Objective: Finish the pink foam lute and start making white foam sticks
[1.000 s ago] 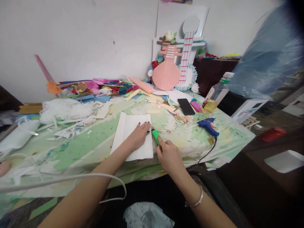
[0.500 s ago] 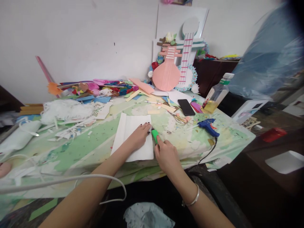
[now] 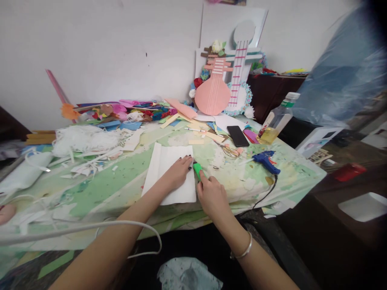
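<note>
A white sheet of foam or thick paper (image 3: 152, 177), with a raised fold along its left side, lies near the table's front edge. My left hand (image 3: 179, 173) rests flat on its right half, fingers stretched toward the right edge. In my right hand (image 3: 212, 197) is a green-handled utility knife (image 3: 197, 169), gripped with the index finger along its handle. Its dark tip is by the sheet's right edge, close to my left fingertips; the blade itself is too small to make out.
Scissors (image 3: 230, 151), a phone (image 3: 238, 136), a bottle (image 3: 277, 119) and a blue glue gun (image 3: 266, 160) are to the right. Paper instrument models (image 3: 213, 96) stand behind. White scraps (image 3: 84, 141) and a white cable (image 3: 121, 222) are at left. Another person's hand (image 3: 6, 213) shows at the left edge.
The knife has shifted very slightly away from me along the sheet's right edge. My left hand stays in place on the sheet.
</note>
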`<state>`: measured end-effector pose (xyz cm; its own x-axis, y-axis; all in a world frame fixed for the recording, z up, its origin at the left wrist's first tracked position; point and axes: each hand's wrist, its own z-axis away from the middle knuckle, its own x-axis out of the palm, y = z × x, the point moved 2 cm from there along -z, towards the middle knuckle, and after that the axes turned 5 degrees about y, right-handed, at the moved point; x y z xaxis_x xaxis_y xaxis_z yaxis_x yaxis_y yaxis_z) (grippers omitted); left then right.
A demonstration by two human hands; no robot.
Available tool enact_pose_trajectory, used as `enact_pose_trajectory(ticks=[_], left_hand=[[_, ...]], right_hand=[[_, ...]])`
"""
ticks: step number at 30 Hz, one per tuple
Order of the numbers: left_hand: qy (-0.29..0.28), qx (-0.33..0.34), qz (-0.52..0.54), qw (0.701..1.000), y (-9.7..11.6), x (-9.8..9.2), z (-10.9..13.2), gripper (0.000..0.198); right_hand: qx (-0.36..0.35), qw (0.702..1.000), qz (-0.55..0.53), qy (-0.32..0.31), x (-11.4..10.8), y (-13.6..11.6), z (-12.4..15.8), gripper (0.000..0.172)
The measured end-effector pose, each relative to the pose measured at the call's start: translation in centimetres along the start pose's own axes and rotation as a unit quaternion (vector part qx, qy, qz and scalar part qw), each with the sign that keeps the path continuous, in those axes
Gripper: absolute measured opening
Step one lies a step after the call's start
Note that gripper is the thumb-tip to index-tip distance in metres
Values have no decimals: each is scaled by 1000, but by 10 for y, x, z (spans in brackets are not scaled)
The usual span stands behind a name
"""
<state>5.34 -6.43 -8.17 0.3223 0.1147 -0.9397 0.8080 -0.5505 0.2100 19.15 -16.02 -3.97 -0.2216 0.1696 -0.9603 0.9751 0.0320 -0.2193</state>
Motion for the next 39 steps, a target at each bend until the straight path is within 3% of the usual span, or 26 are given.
enact_pose_trajectory(ticks=[6,14,21,26,30,33,36,39], left_hand=[[0,-3,-6,1000,-1,2,-1,48],[0,0,-14,1000,0,0,-1,48],[5,-4,2,1000,0,1,-1,47],[37,-20,64,997,0,-5,1,45],[137,-98,137,976,-5,-21,3,39],[188,-190,75,961,-15,-35,4,36],[190,-264,-10,946,-31,-47,7,37],[144,-358,-69,920,-51,-56,14,62]], right_hand=[[0,1000,0,-6,-3,3,6,45],[10,1000,15,-2,-4,-2,-7,44],[24,1000,9,-8,-5,13,-3,45],[36,999,17,21,-7,26,-10,43],[58,997,29,45,-7,41,-21,46],[66,996,37,56,-9,52,-31,48],[51,995,45,75,-26,58,-30,45],[-26,991,-14,127,-59,59,-5,33]])
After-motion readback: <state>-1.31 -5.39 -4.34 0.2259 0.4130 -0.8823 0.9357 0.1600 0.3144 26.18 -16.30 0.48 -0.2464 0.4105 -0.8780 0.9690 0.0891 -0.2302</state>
